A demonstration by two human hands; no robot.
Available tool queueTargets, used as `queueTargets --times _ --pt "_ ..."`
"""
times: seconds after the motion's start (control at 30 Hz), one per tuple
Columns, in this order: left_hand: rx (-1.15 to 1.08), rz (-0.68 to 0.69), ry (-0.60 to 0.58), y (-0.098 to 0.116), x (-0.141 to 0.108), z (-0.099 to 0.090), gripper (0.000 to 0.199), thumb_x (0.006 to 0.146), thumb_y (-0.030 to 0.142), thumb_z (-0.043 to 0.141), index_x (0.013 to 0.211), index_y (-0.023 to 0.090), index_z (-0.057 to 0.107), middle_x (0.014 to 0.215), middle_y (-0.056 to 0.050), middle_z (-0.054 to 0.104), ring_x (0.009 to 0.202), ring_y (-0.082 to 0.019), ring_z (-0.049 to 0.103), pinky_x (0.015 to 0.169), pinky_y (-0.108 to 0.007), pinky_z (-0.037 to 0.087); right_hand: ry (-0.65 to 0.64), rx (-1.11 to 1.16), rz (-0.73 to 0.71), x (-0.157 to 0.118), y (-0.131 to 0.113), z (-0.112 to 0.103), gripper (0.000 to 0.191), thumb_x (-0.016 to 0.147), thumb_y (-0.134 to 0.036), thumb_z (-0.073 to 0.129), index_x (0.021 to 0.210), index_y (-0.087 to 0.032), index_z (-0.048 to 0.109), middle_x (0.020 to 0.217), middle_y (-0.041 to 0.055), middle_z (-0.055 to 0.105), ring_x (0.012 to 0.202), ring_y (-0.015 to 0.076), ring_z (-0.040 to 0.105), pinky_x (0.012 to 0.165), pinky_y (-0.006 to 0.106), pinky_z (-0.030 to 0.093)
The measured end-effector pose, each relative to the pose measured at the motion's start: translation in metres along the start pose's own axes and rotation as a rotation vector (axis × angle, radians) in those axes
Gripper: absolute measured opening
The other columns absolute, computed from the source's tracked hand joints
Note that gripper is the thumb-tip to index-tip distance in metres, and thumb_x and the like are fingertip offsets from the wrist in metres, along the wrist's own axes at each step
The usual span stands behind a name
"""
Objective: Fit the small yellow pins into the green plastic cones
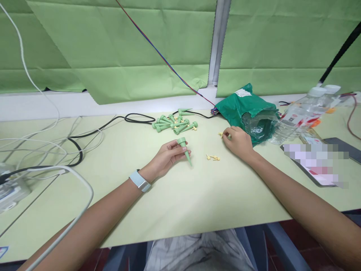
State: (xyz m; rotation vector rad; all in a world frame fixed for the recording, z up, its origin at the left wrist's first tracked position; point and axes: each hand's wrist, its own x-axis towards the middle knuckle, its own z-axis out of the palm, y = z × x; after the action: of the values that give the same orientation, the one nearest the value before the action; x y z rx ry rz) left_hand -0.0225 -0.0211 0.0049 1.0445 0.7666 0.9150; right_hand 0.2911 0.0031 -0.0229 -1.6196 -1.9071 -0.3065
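My left hand (172, 158) is closed around a green plastic plant-watering spike (183, 145), its wide cap up and its pointed tip angled down to the right. Off to the right, my right hand (237, 141) is pinched at the table, with a small yellow plastic valve (220, 134) at its fingertips. Between the hands lie several loose yellow valves (213, 157). Farther back is a pile of green watering spikes (175, 122), with a few yellow bits among them.
A torn green plastic bag (248, 109) sits behind my right hand, beside clear bottles (299, 113). Phones (313, 165) lie at the right. Black (138, 118) and white cables (84, 184) run across the left. The table's front edge is near my lap.
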Motion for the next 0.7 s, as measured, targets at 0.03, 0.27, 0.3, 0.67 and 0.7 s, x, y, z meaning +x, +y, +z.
queueTargets --times 0.03,0.27,0.3,0.67,0.7 --pt "0.003 0.003 -0.006 -0.001 0.000 0.000 0.026 0.082 0.018 0.084 0.104 0.013 0.072 0.104 -0.009 0.074 0.096 -0.020 0.074 0.096 -0.037 0.060 0.011 0.077 0.001 -0.002 -0.004 -0.001 0.015 0.094 -0.022 0.057 0.088 -0.020 0.071 0.090 0.0088 0.073 0.086 0.0242 0.064 0.067 0.034 0.040" --pt "0.035 0.055 -0.034 -0.004 -0.002 0.004 0.037 0.074 0.021 0.088 0.107 0.016 0.072 0.096 -0.005 0.072 0.087 -0.016 0.070 0.086 -0.033 0.060 -0.266 0.735 -0.022 -0.017 -0.071 -0.020 0.020 0.093 -0.038 0.066 0.100 -0.021 0.074 0.087 0.0033 0.076 0.074 0.0184 0.067 0.066 0.030 0.050" --pt "0.032 0.053 -0.037 -0.003 -0.002 0.005 0.038 0.074 0.020 0.089 0.107 0.016 0.072 0.094 -0.004 0.071 0.085 -0.015 0.069 0.086 -0.033 0.060 -0.316 0.781 -0.030 -0.018 -0.081 -0.021 0.021 0.091 -0.039 0.070 0.103 -0.022 0.074 0.087 0.0028 0.076 0.073 0.0175 0.067 0.065 0.029 0.050" --pt "-0.026 0.160 0.064 -0.004 0.000 0.000 0.037 0.076 0.017 0.087 0.104 0.018 0.063 0.101 -0.003 0.071 0.095 -0.017 0.073 0.103 -0.040 0.056 -0.328 0.619 -0.325 0.028 -0.104 -0.008 0.006 0.086 -0.024 0.068 0.087 -0.021 0.073 0.085 0.0016 0.075 0.065 0.0140 0.062 0.065 0.026 0.043" --pt "-0.055 0.152 0.091 -0.003 -0.001 0.001 0.047 0.076 0.016 0.087 0.116 0.020 0.061 0.110 -0.005 0.072 0.099 -0.019 0.074 0.104 -0.044 0.056 -0.285 0.584 -0.358 0.039 -0.098 -0.003 0.007 0.086 -0.025 0.068 0.087 -0.021 0.074 0.085 0.0028 0.075 0.067 0.0152 0.063 0.066 0.027 0.044"
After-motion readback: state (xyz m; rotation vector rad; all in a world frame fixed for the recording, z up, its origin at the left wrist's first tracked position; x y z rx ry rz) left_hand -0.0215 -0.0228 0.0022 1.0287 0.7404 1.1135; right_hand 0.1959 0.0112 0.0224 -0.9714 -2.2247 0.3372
